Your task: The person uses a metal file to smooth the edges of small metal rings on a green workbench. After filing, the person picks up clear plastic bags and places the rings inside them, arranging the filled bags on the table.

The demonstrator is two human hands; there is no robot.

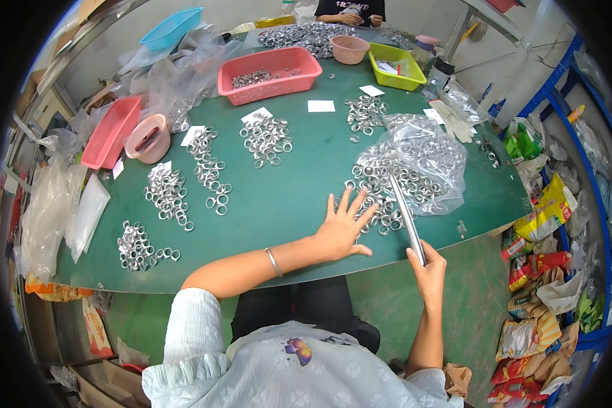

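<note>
Nearest the camera, a pale shirt (272, 374) with a butterfly design fills the lower edge, just short of the green surface (285, 197). From the left, a red-pink tray (109, 139) rests beside a light pink bowl (147, 156), and below them the first heap of metal rings (134, 245) lies near the surface's edge, well apart from either hand. Next come a second heap (164, 190), a longer trail of rings (209, 166) and a rounder heap (268, 139), each with a white card at its far end and all beyond the reach of the left hand's fingers; a pink tub (272, 88) stands farther back. The left hand (343, 228) is open and empty, palm down with fingers spread, its fingertips at the left border of the working pile of rings (387, 219). That pile spreads to the right of this hand and runs up to a clear plastic bag (449, 156) full of more rings. Over the pile slants a silver metal rod (406, 219), its near end gripped in the right hand (428, 272), its far end over the rings; whether it touches them I cannot tell. Rightmost, a whitish glove (455, 122) lies behind the bag.
</note>
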